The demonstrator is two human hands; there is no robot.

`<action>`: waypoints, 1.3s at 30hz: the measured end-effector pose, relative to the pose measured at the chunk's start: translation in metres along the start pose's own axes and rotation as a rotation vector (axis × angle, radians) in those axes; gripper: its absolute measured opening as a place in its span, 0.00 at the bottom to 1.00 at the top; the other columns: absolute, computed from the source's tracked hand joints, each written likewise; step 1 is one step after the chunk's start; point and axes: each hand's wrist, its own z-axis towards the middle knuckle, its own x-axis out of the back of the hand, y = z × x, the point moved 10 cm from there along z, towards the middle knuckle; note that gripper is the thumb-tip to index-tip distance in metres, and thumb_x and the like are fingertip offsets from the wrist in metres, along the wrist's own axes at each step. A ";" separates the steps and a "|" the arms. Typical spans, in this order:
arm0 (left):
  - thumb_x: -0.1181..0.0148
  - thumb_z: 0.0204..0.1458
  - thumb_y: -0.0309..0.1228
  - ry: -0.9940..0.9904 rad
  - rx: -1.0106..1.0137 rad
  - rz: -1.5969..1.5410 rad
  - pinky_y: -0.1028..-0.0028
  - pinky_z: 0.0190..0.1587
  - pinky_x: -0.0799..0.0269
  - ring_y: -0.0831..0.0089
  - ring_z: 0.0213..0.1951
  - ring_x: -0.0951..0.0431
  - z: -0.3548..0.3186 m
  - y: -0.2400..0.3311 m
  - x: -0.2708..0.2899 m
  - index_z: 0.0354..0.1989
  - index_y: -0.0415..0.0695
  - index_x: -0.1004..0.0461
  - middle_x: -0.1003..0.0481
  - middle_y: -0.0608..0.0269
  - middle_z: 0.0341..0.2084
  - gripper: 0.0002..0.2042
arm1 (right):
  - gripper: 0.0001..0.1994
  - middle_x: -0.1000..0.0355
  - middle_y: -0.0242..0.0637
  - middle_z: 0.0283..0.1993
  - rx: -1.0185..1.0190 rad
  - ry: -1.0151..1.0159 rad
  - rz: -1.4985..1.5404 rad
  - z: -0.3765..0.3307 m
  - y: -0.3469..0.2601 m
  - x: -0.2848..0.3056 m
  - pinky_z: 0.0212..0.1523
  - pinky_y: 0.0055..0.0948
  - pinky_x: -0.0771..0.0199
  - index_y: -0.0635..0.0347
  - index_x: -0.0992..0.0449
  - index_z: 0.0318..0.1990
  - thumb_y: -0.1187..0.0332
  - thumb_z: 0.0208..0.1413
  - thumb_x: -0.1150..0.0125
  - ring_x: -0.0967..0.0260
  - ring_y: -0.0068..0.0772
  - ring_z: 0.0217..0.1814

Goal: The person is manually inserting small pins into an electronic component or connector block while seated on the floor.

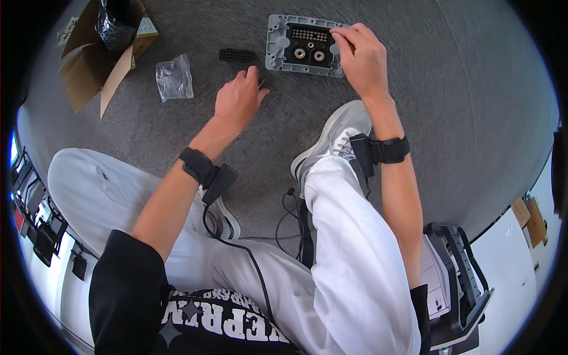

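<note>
open cardboard box and clear plastic bag on grey carpet

A grey carpeted floor carries a grey rectangular connector plate with a small black grille piece just beside it, a clear plastic bag nearby, and an opened cardboard box toward the far left.

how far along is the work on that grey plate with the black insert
Done: the cardboard box lies open and the grey plate is flat on the carpet. In hand: the right hand fingers the plate's black insert, the left hand rests beside it. Left: the small black grille and plastic bag lie untouched.
</note>
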 end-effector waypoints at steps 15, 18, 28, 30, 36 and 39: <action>0.37 0.59 0.30 0.045 -0.252 -0.080 0.62 0.42 0.23 0.59 0.38 0.20 0.010 0.016 0.005 0.40 0.40 0.25 0.22 0.58 0.34 0.07 | 0.04 0.23 0.37 0.35 0.010 -0.040 0.058 -0.019 -0.028 0.007 0.40 0.35 0.23 0.61 0.16 0.38 0.74 0.57 0.35 0.23 0.39 0.38; 0.37 0.62 0.32 -0.203 -0.102 -0.544 0.69 0.38 0.24 0.70 0.32 0.22 0.008 0.029 0.003 0.41 0.39 0.24 0.22 0.63 0.32 0.09 | 0.05 0.22 0.38 0.36 -0.010 -0.173 0.177 -0.021 -0.036 -0.003 0.39 0.34 0.24 0.62 0.16 0.39 0.73 0.58 0.35 0.23 0.39 0.37; 0.40 0.66 0.38 -0.467 -0.037 -1.132 0.80 0.36 0.32 0.84 0.31 0.30 0.007 0.054 0.015 0.41 0.45 0.23 0.28 0.75 0.29 0.09 | 0.06 0.20 0.33 0.36 -0.245 -0.491 0.462 -0.030 -0.038 -0.035 0.40 0.25 0.25 0.62 0.17 0.41 0.70 0.60 0.33 0.25 0.23 0.35; 0.40 0.66 0.37 -0.460 -0.044 -1.135 0.80 0.37 0.32 0.84 0.31 0.30 0.004 0.048 0.021 0.41 0.45 0.24 0.28 0.75 0.29 0.09 | 0.06 0.20 0.32 0.36 -0.223 -0.547 0.454 -0.027 -0.042 -0.039 0.41 0.25 0.24 0.62 0.17 0.40 0.70 0.59 0.33 0.24 0.23 0.37; 0.44 0.67 0.39 -0.378 0.047 -1.089 0.80 0.36 0.32 0.84 0.30 0.30 0.006 0.042 0.024 0.42 0.45 0.22 0.27 0.75 0.28 0.10 | 0.06 0.19 0.38 0.33 -0.242 -0.517 0.393 -0.020 -0.033 -0.036 0.39 0.28 0.23 0.63 0.17 0.39 0.70 0.57 0.33 0.21 0.29 0.35; 0.47 0.69 0.39 -0.236 0.135 -1.046 0.80 0.34 0.33 0.85 0.30 0.30 0.015 0.019 0.032 0.43 0.46 0.21 0.27 0.75 0.28 0.12 | 0.07 0.19 0.38 0.34 -0.203 -0.205 0.253 -0.004 -0.009 -0.011 0.37 0.30 0.23 0.62 0.17 0.39 0.69 0.57 0.33 0.20 0.31 0.35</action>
